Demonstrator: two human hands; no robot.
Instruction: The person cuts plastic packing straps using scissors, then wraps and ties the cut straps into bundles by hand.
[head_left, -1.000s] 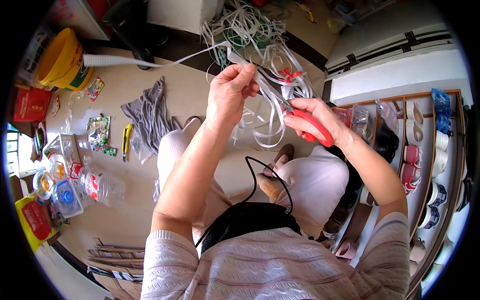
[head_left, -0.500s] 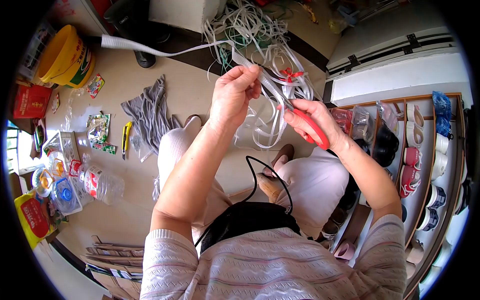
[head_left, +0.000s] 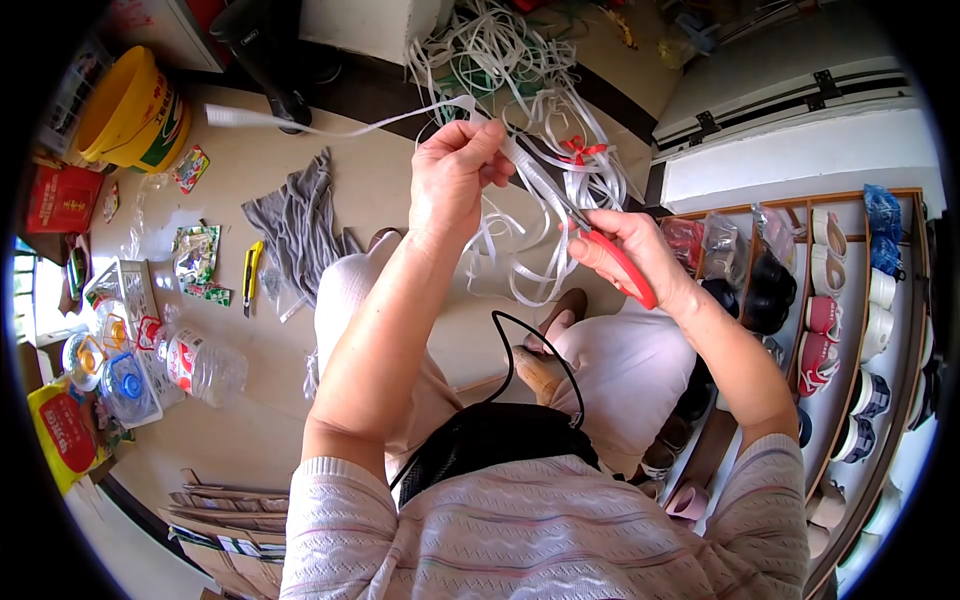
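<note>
My left hand [head_left: 455,175] pinches a white strap [head_left: 535,178] between thumb and fingers. One end of the strap trails off to the left in the air, and the other part runs down toward the scissors. My right hand [head_left: 630,255] is wrapped round red-handled scissors [head_left: 622,268], whose blades point up and left along the strap. Thin white strips hang in loops between and below my hands. Beyond them, a tangled pile of white and green strips [head_left: 495,60] lies on the floor, with a red tie [head_left: 580,151] around part of it.
A shoe rack [head_left: 800,370] stands at the right. On the left are a yellow bucket [head_left: 140,115], a grey cloth [head_left: 295,225], a yellow cutter [head_left: 251,278], plastic bottles [head_left: 205,365] and flattened cardboard [head_left: 230,530]. A black boot [head_left: 262,60] stands at the top.
My left hand has shifted slightly left with the strap. The scissors have tilted more steeply, with their handles lower, and the strap's trailing end has swung.
</note>
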